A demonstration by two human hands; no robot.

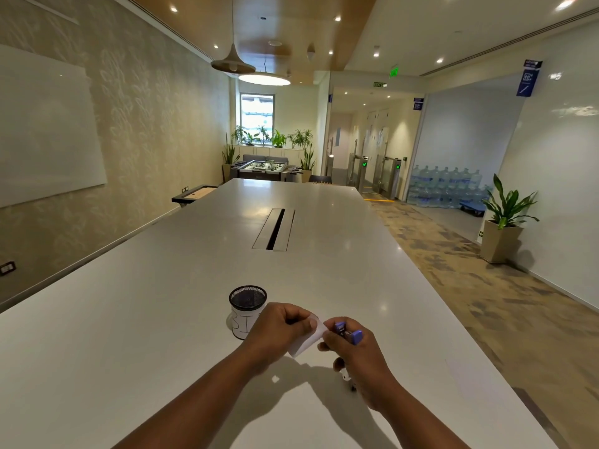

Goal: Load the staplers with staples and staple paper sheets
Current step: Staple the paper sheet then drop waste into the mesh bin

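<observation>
My left hand (278, 332) pinches a small white paper slip (308, 338) above the table. My right hand (356, 354) grips a small purple stapler (347, 332), whose front end meets the right edge of the slip. The stapler's lower part is hidden in my fingers. Something small and dark (352, 387) lies on the table under my right wrist, mostly covered.
A black mesh cup (248, 307) with a white paper label stands just left of my left hand. The long white table (162, 319) has a cable slot (275, 230) in its middle. Carpeted floor and a potted plant (504, 222) lie to the right.
</observation>
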